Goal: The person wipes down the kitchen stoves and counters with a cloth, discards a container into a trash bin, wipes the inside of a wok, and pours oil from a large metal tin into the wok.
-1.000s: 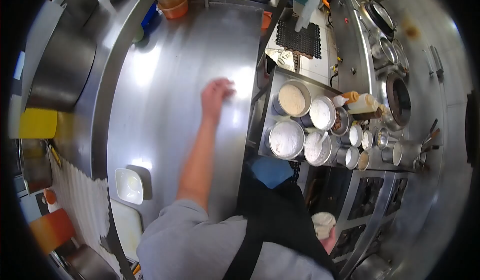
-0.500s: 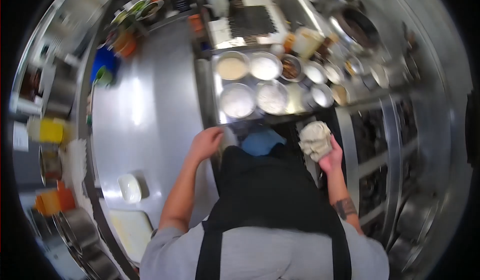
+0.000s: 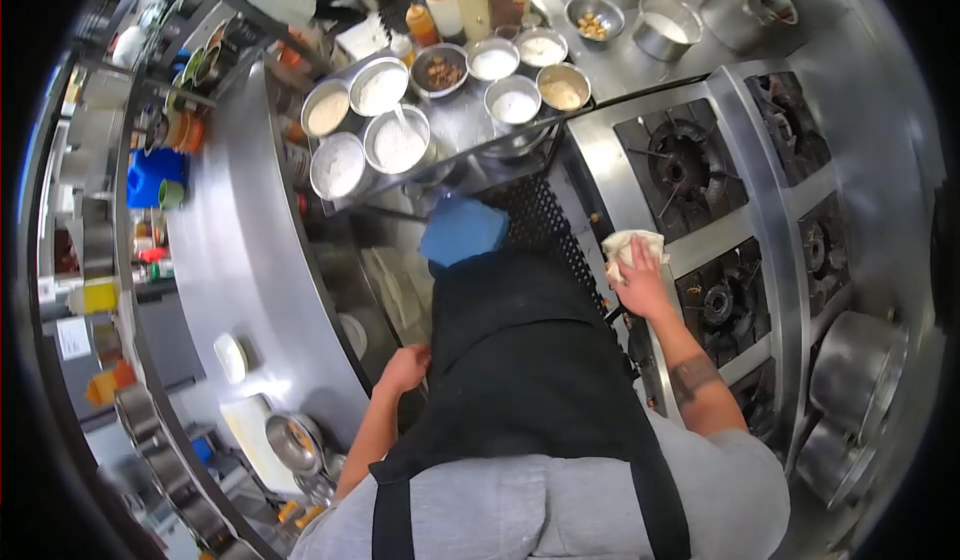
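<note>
Cream cloth (image 3: 618,245) is positioned at the gas stove's (image 3: 598,158) front edge, directly beneath the right hand (image 3: 643,285), whose fingers are laid spread across it. Left hand (image 3: 404,368) is curled near the steel counter's (image 3: 225,230) edge, well apart; contents cannot be told.

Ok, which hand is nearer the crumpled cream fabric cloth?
Right. The right hand lies on the cloth at the steel stove edge; the left hand is away, beside the black apron.
</note>
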A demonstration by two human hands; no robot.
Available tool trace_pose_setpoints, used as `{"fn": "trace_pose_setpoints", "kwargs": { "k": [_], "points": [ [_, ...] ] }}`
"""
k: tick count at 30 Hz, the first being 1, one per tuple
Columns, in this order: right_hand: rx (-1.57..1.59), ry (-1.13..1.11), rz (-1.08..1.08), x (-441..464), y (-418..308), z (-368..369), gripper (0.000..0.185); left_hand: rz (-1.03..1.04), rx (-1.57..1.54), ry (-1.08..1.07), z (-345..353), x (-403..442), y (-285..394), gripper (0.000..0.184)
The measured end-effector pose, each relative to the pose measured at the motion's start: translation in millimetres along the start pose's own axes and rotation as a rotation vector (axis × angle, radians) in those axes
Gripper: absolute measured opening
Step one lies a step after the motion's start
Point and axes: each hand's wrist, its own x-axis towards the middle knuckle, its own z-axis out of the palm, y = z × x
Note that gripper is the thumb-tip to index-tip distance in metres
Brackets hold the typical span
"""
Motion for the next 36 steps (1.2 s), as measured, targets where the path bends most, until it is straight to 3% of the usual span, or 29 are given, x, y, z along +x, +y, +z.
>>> {"fn": "trace_pose_setpoints", "kwargs": {
  "k": [2, 7, 11, 15, 22, 25, 31, 33, 34, 35, 36],
  "points": [
    [-0.057, 0.084, -0.128, 17.1, 9.6, 11.6, 0.047, -0.058, -0.05, 0.077, 21.4, -16.3, 3.6, 0.027],
    [-0.121, 0.217, -0.248, 137.5, 5.3, 14.5, 0.048, -0.253, -0.289, 0.228, 45.2, -81.6, 28.2, 0.027],
    [-0.152, 0.235, -0.248, 230.3, -10.1, 11.4, 0.047, -0.384, -0.265, 0.252, 87.3, -128.8, 8.8, 0.029],
    [-0.132, 0.237, -0.263, 252.6, -18.5, 7.4, 0.047, -0.465, -0.406, 0.367, 131.9, -176.7, 9.1, 0.029],
    [-0.249, 0.068, -0.428, 160.3, -3.4, 0.3, 0.087, -0.546, -0.336, 0.32, 258.6, -210.6, -29.7, 0.024],
    [-0.254, 0.04, -0.546, 101.9, 28.2, 24.3, 0.088, -0.514, -0.396, 0.323, 304.7, -204.7, -46.4, 0.024],
    [-0.221, -0.074, -0.643, -33.6, 54.0, 42.1, 0.077, -0.407, -0.348, 0.328, 307.1, -192.8, -60.5, 0.027],
    [0.039, -0.067, -0.557, -60.4, 36.3, 47.2, 0.067, -0.409, -0.311, 0.318, 310.3, -202.6, -71.0, 0.027],
    [0.223, 0.025, -0.581, -70.7, 26.0, 52.0, 0.056, -0.342, -0.4, 0.423, 318.2, -208.0, -79.0, 0.025],
    [0.212, 0.018, -0.58, -78.8, 16.2, 55.9, 0.056, -0.274, -0.487, 0.519, 325.4, -217.0, -84.8, 0.024],
    [0.633, -0.118, -0.273, -81.1, 4.8, 60.4, 0.054, -0.266, -0.521, 0.538, 332.2, -225.8, -90.3, 0.024]
  ]
}}
